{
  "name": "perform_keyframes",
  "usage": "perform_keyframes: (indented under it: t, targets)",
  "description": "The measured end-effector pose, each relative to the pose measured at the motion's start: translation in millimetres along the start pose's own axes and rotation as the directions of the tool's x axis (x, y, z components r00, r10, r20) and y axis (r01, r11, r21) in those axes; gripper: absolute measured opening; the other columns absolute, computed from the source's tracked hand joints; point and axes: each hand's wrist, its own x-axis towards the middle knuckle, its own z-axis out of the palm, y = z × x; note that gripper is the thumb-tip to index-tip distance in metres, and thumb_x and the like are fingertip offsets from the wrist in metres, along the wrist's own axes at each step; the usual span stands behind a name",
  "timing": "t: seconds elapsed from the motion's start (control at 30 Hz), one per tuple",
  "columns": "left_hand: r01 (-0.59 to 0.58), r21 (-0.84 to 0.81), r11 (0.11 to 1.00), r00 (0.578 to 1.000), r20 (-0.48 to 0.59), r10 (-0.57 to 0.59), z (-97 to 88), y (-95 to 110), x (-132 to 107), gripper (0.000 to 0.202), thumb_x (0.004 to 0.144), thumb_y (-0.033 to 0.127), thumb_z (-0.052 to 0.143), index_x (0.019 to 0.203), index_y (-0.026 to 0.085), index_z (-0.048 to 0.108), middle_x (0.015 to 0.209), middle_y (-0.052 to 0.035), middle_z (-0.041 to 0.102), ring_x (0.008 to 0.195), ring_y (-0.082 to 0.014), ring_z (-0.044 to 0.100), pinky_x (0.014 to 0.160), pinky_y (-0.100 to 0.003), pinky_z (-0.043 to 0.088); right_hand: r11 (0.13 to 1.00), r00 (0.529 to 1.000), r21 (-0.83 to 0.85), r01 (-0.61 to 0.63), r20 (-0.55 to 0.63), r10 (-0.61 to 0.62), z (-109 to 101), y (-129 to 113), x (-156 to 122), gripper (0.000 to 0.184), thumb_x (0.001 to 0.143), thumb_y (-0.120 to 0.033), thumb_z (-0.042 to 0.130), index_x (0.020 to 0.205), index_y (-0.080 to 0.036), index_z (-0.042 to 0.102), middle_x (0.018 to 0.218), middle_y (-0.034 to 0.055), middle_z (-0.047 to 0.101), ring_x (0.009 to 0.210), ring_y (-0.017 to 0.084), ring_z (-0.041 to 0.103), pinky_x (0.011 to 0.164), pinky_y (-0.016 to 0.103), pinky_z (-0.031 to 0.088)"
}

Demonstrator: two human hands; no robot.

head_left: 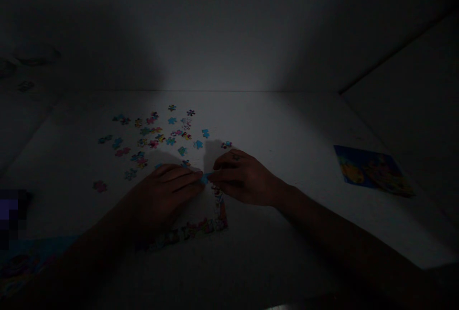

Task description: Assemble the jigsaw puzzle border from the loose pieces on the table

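A blue jigsaw puzzle piece [204, 179] lies between the fingertips of both hands, low over the white table. My left hand [168, 190] reaches it from the left, fingers closed and pressed together. From the right, my right hand [245, 178] pinches at the same piece with bent fingers. Just below the fingertips runs a joined puzzle border [220, 209], its right side turning a corner into a bottom row [197, 228]. My left hand and forearm hide part of this border. The dim light blurs the exact finger contact.
Several loose puzzle pieces [154, 130] are scattered beyond my left hand; one piece [226, 144] lies just beyond my right hand. A colourful picture card [373, 170] rests at the right. Another printed sheet [32, 257] is at the lower left. A wall [222, 37] borders the table's far edge.
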Motion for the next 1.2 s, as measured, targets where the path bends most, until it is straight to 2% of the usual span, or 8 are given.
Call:
perform_keyframes:
  t: [0.2,0.53,0.87,1.03,1.2]
  targets:
    - [0.026,-0.026,0.999,0.997,0.068,-0.024,2.3,-2,-2,0.037,0.094,0.010,0.033,0.119,0.019,0.058,0.129,-0.0039,0.060,0.120,-0.0160,0.051,0.099,-0.034,0.037,1.000,1.000,-0.007,-0.004,0.017,0.004,0,1,-1,0.019,0.091,-0.024,0.056,0.101,-0.020,0.070,0.099,0.0072,0.065,0.096,0.019,0.058,0.088,0.037,0.044]
    - [0.000,-0.082,0.997,0.999,0.047,0.003,8.3,-7,-3,0.035,0.094,0.011,0.035,0.123,0.016,0.054,0.133,-0.0078,0.058,0.126,-0.0177,0.047,0.103,-0.035,0.037,1.000,1.000,-0.008,0.000,0.007,0.000,1,1,0,0.018,0.090,-0.021,0.056,0.100,-0.018,0.071,0.098,0.0076,0.066,0.096,0.019,0.058,0.090,0.038,0.044]
    - [0.022,-0.091,0.996,0.993,0.116,-0.011,10.1,-3,-2,0.048,0.089,0.007,0.037,0.134,0.018,0.045,0.139,-0.0075,0.052,0.130,-0.0170,0.045,0.111,-0.039,0.030,1.000,1.000,0.014,-0.018,0.000,0.018,0,-1,0,0.018,0.091,-0.024,0.056,0.102,-0.020,0.070,0.098,0.0074,0.066,0.096,0.019,0.059,0.088,0.037,0.045]
    - [0.085,-0.098,0.992,0.996,0.032,-0.082,6.9,-3,-1,0.041,0.091,0.012,0.037,0.129,0.019,0.051,0.135,-0.0062,0.056,0.126,-0.0183,0.048,0.108,-0.041,0.037,0.999,0.998,0.010,-0.053,0.025,0.053,-1,-4,1,0.016,0.090,-0.021,0.057,0.099,-0.019,0.070,0.097,0.0077,0.066,0.092,0.018,0.059,0.085,0.036,0.045]
    - [0.192,-0.115,0.975,0.979,-0.044,-0.198,5.5,-21,-11,0.034,0.091,0.012,0.038,0.114,0.020,0.061,0.121,-0.0037,0.065,0.115,-0.0160,0.056,0.100,-0.037,0.046,0.997,0.997,0.042,-0.070,0.018,0.070,0,-4,1,0.018,0.090,-0.022,0.058,0.103,-0.020,0.070,0.098,0.0078,0.065,0.092,0.018,0.060,0.083,0.035,0.046]
